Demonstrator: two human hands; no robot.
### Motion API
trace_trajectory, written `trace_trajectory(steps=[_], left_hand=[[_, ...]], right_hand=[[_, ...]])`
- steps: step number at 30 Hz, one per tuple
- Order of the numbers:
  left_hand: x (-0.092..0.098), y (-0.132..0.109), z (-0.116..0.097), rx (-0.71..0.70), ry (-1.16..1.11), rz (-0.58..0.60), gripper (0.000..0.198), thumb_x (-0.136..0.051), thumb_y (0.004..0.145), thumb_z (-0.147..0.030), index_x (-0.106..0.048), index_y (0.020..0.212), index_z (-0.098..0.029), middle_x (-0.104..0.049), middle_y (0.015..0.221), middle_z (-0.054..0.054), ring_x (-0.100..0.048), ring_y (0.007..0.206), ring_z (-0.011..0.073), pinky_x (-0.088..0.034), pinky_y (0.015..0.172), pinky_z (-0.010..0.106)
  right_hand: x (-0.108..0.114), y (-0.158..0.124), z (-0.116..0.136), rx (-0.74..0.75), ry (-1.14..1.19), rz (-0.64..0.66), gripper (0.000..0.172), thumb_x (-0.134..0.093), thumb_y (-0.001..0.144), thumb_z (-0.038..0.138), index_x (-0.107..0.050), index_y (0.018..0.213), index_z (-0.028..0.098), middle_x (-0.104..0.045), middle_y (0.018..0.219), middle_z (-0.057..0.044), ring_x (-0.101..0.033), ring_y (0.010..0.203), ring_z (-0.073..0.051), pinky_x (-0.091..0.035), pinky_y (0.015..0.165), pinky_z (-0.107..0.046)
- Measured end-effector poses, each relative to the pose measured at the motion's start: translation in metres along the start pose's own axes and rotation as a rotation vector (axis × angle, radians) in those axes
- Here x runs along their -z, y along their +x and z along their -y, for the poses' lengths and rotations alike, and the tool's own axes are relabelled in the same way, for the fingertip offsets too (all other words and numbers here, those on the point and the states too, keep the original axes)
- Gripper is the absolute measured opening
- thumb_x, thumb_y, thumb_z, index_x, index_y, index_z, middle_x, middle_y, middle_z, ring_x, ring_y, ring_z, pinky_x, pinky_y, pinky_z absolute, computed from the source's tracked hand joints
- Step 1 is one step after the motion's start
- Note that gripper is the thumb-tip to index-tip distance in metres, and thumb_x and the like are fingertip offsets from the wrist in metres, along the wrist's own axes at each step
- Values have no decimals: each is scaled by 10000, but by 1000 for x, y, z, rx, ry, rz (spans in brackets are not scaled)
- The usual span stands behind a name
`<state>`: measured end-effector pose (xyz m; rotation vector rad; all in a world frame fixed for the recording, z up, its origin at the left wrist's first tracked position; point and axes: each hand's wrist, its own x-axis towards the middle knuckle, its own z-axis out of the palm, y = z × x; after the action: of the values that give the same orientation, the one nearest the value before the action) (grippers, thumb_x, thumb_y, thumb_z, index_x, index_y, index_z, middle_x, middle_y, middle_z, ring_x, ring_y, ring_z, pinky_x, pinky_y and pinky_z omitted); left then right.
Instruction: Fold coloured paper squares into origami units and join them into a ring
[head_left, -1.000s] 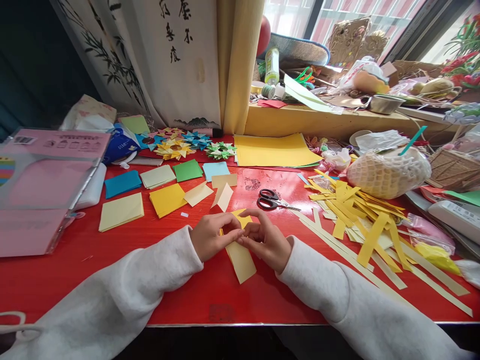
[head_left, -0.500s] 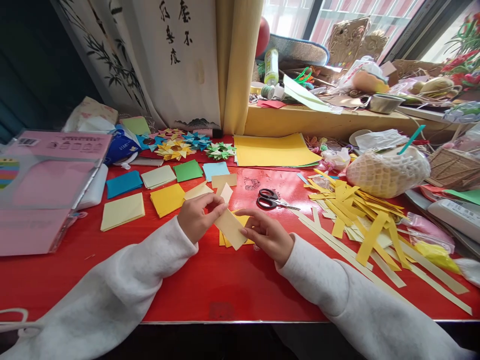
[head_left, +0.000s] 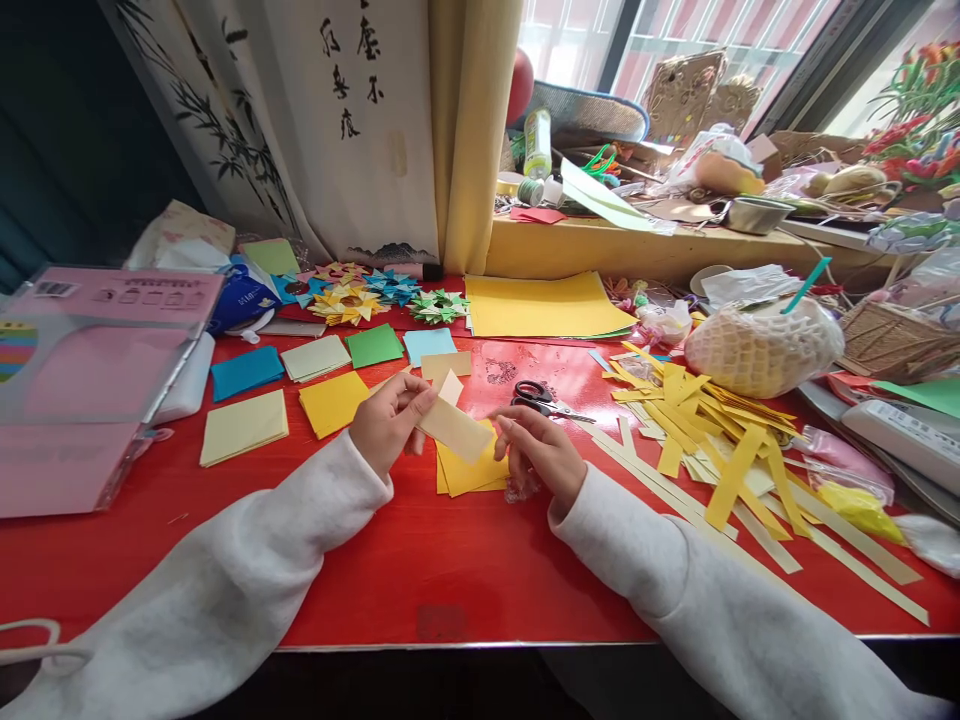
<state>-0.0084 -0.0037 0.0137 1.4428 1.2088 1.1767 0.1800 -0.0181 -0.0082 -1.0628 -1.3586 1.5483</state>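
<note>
Half a second ago, we had the cream slip (head_left: pixel 456 431) at the fingertips of both hands; now the right hand (head_left: pixel 546 452) has come away from it. The left hand (head_left: pixel 388 418) alone keeps its near-left end, pinched between thumb and fingers, above the yellow slips (head_left: pixel 456 478). We judge that this leaves the right hand free for the work, while the left steadies the paper. The right hand's fingers are loosely bent and parted, just right of the slip, with nothing visible in them.

Just beyond the slip stands a folded slip (head_left: pixel 450 386). The scissors (head_left: pixel 553 406) lie on the far side of the right hand, which partly hides their handles. Paper strips (head_left: pixel 735 480) clutter the right; on the left sit a blue stack (head_left: pixel 247 373) and a yellow stack (head_left: pixel 333 403), with paper stars (head_left: pixel 347 302) farther off.
</note>
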Motion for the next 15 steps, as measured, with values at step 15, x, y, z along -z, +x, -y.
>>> trace_trajectory(steps=[15], left_hand=[[-7, -12, 12, -533, 774, 468, 242, -436, 780, -357, -519, 902, -166, -565, 918, 59, -525, 859, 167, -463, 705, 280]], right_hand=[[13, 7, 0, -106, 43, -100, 380, -438, 769, 349, -411, 1096, 158, -615, 575, -6, -455, 270, -70, -296, 236, -155]])
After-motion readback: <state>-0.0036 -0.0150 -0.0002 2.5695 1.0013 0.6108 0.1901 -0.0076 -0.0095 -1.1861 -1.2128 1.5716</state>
